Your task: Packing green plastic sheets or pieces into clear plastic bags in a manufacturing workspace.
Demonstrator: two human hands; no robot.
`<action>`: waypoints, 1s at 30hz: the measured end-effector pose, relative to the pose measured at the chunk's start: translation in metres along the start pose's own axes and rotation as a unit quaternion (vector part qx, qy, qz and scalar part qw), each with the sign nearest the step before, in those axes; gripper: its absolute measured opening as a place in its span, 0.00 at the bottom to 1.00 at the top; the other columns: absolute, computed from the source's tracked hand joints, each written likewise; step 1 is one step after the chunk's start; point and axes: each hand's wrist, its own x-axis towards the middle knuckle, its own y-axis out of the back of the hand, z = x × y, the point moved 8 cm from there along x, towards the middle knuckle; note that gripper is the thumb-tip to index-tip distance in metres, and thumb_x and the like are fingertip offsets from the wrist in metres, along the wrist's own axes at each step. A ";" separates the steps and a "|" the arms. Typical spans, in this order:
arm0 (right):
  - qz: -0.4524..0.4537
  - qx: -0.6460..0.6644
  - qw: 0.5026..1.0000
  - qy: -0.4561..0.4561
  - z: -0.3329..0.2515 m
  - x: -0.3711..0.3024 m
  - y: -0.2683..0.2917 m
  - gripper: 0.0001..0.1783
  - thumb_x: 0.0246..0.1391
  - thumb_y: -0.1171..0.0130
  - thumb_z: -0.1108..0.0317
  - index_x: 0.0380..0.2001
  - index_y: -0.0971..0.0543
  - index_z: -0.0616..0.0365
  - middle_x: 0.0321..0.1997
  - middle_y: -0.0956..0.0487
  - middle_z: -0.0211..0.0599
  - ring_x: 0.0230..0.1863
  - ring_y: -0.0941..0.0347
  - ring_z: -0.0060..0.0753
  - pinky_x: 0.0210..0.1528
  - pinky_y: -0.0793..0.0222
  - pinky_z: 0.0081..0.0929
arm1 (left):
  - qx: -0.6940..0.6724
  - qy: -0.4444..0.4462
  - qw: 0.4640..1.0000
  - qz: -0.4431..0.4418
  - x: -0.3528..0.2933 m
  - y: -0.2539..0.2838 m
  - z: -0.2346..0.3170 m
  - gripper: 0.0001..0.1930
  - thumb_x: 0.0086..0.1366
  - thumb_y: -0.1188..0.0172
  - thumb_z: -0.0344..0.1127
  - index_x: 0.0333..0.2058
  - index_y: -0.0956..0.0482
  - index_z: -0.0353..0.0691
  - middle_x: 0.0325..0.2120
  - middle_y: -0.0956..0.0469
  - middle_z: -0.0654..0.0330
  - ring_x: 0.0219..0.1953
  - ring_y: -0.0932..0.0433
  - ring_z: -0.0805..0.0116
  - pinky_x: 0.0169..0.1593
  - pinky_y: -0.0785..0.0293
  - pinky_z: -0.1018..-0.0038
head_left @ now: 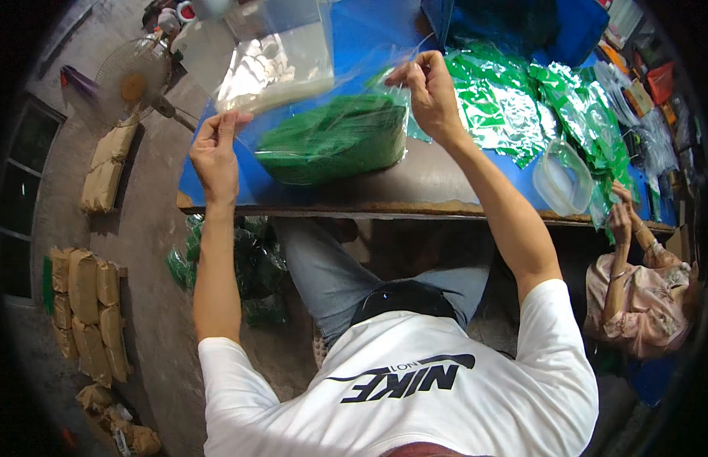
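Note:
A thick block of green packets (331, 141) lies at the table's front edge, inside a clear plastic bag (358, 76). My left hand (217, 156) is closed, pinching the bag's left corner between thumb and fingers. At the bag's upper right, my right hand (430, 95) pinches the film, fingers closed. The bag's mouth is stretched between both hands above the block, and the film is slightly blurred there. Just behind the bag stands a clear plastic bin (293, 57) with small whitish pieces in it.
Shiny green packets (499, 99) cover the table's right side, beside a clear plastic tub (563, 177). At the far right a co-worker's hands (622, 213) touch green packets. A fan (133, 84) and brown paper parcels (87, 305) stand left; filled green bags (251, 259) lie beneath the table.

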 end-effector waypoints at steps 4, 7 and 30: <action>0.120 0.041 0.978 -0.165 0.037 0.001 -0.011 0.13 0.68 0.53 0.63 0.35 0.35 0.63 0.22 0.26 0.34 0.27 0.27 0.26 0.34 0.28 0.28 | -0.077 0.020 0.990 0.113 0.003 0.002 -0.018 0.08 0.75 0.50 0.34 0.38 0.30 0.34 0.32 0.19 0.54 0.34 0.18 0.66 0.46 0.20 0.69; 0.182 -0.054 0.979 -0.077 0.033 0.001 -0.009 0.18 0.68 0.48 0.58 0.29 0.33 0.61 0.20 0.30 0.30 0.21 0.35 0.21 0.25 0.35 0.25 | 0.055 -0.033 0.976 0.206 -0.009 -0.008 0.003 0.10 0.76 0.53 0.36 0.36 0.32 0.35 0.22 0.29 0.63 0.21 0.28 0.73 0.29 0.23 0.73; -0.037 -0.193 0.938 -0.285 0.020 -0.194 -0.008 0.19 0.66 0.45 0.62 0.25 0.24 0.67 0.16 0.30 0.50 0.18 0.32 0.38 0.24 0.38 0.38 | 0.283 0.207 0.928 0.122 -0.182 0.035 -0.067 0.22 0.75 0.51 0.41 0.21 0.36 0.35 0.15 0.38 0.67 0.20 0.42 0.77 0.25 0.42 0.72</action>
